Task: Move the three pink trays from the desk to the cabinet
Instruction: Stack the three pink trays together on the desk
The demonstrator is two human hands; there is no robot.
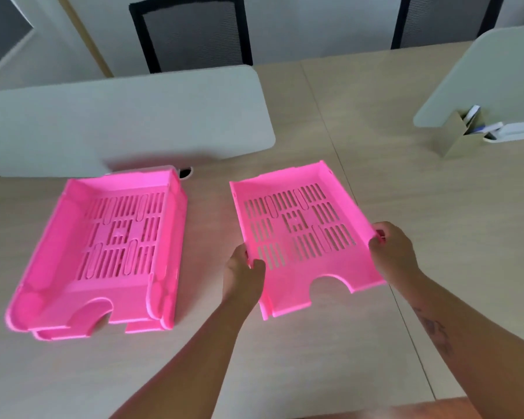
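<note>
A pink slotted tray [303,285] is at the middle of the desk, gripped on both sides. My left hand [244,276] clamps its left wall and my right hand [394,252] clamps its right wall. Its near edge with the round cut-out points toward me, and it looks slightly tilted. To its left, two more pink trays [73,246] sit nested one in the other on the desk, untouched by either hand. The cabinet is not in view.
The light wooden desk [436,237] runs across the view. A pale divider panel [127,122] stands behind the stacked trays and another [490,74] at the far right. A beige holder with papers [463,137] sits at the right. A black chair [191,31] stands beyond.
</note>
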